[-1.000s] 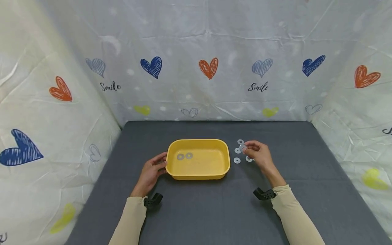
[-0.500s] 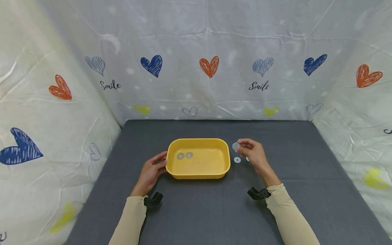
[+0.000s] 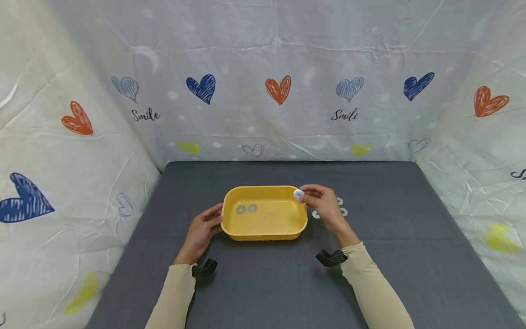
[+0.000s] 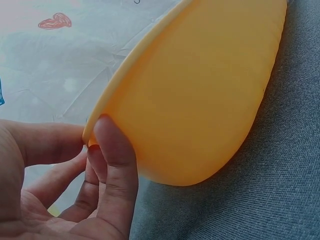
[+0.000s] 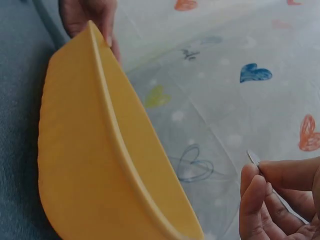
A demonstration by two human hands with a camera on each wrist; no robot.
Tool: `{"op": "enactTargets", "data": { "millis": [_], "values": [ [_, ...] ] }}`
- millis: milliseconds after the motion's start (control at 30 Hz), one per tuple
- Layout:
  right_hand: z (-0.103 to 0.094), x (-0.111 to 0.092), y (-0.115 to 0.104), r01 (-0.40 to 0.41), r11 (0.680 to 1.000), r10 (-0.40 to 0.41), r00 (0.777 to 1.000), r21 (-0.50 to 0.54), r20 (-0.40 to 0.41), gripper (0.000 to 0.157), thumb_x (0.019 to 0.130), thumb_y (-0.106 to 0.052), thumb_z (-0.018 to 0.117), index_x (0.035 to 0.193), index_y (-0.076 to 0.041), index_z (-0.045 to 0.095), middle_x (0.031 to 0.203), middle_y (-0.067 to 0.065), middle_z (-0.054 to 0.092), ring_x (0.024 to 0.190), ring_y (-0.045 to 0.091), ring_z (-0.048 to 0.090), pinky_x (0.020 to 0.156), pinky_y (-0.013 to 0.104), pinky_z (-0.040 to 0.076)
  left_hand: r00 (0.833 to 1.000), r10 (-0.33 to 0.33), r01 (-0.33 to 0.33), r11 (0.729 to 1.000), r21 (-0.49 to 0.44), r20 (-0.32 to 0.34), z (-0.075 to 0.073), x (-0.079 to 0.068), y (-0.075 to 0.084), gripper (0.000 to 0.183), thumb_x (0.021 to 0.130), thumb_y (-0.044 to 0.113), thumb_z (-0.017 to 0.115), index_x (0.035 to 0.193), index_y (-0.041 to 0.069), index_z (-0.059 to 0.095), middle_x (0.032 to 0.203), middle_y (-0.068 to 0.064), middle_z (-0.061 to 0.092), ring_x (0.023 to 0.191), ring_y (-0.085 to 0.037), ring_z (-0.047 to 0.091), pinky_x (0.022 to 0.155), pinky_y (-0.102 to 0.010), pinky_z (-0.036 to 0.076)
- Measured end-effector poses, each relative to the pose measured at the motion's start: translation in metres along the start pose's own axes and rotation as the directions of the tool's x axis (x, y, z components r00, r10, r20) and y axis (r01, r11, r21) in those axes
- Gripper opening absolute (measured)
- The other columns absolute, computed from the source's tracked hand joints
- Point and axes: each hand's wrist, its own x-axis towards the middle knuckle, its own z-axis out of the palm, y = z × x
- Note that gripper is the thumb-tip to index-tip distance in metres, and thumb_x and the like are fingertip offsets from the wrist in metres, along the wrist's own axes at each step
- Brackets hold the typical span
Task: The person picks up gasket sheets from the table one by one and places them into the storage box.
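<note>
A yellow plastic tray stands on the dark table in the head view, two grey washers lying flat at the left of its floor. My left hand pinches the tray's left rim between thumb and fingers, as the left wrist view confirms. Over the tray's far right corner, my right hand pinches a silver washer between thumb and fingers. The right wrist view gives that washer nearly edge-on, above the rim and apart from the tray.
Loose washers lie on the dark cloth-covered table right of the tray, partly hidden behind my right hand. A pale curtain with printed hearts encloses the back and both sides.
My right hand has moved left with the washer, from above the loose washers to over the tray's right rim. My left hand keeps its hold on the tray.
</note>
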Motion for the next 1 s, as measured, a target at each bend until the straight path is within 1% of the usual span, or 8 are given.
{"op": "enactTargets", "data": {
  "millis": [67,133,300,500,600,767,833,1000],
  "values": [
    [0.004,0.001,-0.002,-0.002,1.000,0.002,1.000,0.009,0.005,0.024,0.091,-0.010,0.070,0.114,-0.003,0.069,0.094,0.003,0.069,0.081,0.012,0.068,0.071,0.027,0.058,1.000,0.001,-0.001,1.000,-0.004,0.003,0.000,0.000,0.000,0.047,0.100,0.011,0.056,0.146,0.014,0.047,0.137,-0.015,0.046,0.113,-0.022,0.057,0.080,-0.022,0.055],
    [0.008,0.003,-0.003,-0.005,1.000,0.005,1.000,0.024,0.006,0.023,0.090,-0.009,0.070,0.113,-0.003,0.069,0.094,0.004,0.070,0.082,0.014,0.069,0.070,0.025,0.057,1.000,0.004,-0.004,1.000,-0.009,0.006,-0.001,0.000,0.000,0.048,0.100,0.012,0.056,0.146,0.014,0.047,0.137,-0.014,0.046,0.113,-0.021,0.057,0.080,-0.022,0.055],
    [0.017,0.006,-0.003,-0.006,0.999,0.006,1.000,0.037,0.013,0.025,0.091,-0.008,0.069,0.115,-0.001,0.068,0.097,0.007,0.069,0.086,0.022,0.070,0.072,0.027,0.058,1.000,0.011,-0.011,1.000,-0.017,0.011,-0.002,0.000,0.000,0.048,0.099,0.013,0.057,0.147,0.014,0.047,0.137,-0.014,0.046,0.111,-0.020,0.057,0.079,-0.022,0.055],
    [0.029,0.005,-0.002,-0.042,0.997,0.041,0.999,0.067,0.019,0.023,0.090,-0.008,0.070,0.113,-0.002,0.069,0.099,0.008,0.064,0.092,0.031,0.070,0.073,0.027,0.058,1.000,0.010,-0.010,1.000,-0.017,0.009,-0.002,0.001,-0.002,0.048,0.099,0.012,0.057,0.146,0.013,0.047,0.132,-0.012,0.049,0.108,-0.017,0.058,0.080,-0.022,0.055],
    [0.035,0.006,-0.001,-0.053,0.995,0.050,0.998,0.083,0.029,0.023,0.090,-0.008,0.070,0.112,-0.002,0.070,0.099,0.008,0.064,0.093,0.031,0.071,0.073,0.026,0.058,1.000,0.008,-0.008,1.000,-0.016,0.005,-0.002,0.002,-0.004,0.048,0.099,0.012,0.058,0.146,0.013,0.048,0.130,-0.010,0.050,0.106,-0.016,0.059,0.080,-0.022,0.055],
    [0.045,0.008,0.000,-0.076,0.991,0.072,0.997,0.111,0.042,0.024,0.091,-0.006,0.069,0.114,-0.001,0.070,0.104,0.012,0.066,0.091,0.028,0.071,0.073,0.027,0.059,1.000,0.004,-0.004,1.000,-0.015,0.005,-0.003,0.003,-0.005,0.048,0.099,0.012,0.058,0.146,0.014,0.048,0.130,-0.009,0.052,0.106,-0.015,0.060,0.080,-0.022,0.056],
    [0.049,0.009,-0.001,-0.089,0.989,0.084,0.995,0.117,0.045,0.024,0.091,-0.006,0.069,0.114,-0.001,0.070,0.105,0.013,0.066,0.088,0.025,0.072,0.073,0.027,0.059,1.000,0.002,-0.002,1.000,-0.016,0.002,-0.003,0.003,-0.004,0.048,0.099,0.011,0.058,0.146,0.014,0.048,0.130,-0.009,0.052,0.105,-0.016,0.060,0.080,-0.022,0.056],
    [0.060,0.012,-0.002,-0.103,0.985,0.098,0.994,0.139,0.044,0.027,0.091,-0.004,0.067,0.117,0.001,0.068,0.098,0.008,0.066,0.080,0.015,0.071,0.072,0.028,0.059,1.000,-0.003,0.003,1.000,-0.015,0.000,-0.003,0.003,-0.003,0.048,0.099,0.011,0.057,0.146,0.014,0.048,0.131,-0.010,0.051,0.105,-0.017,0.059,0.079,-0.022,0.056]
  ]
}}
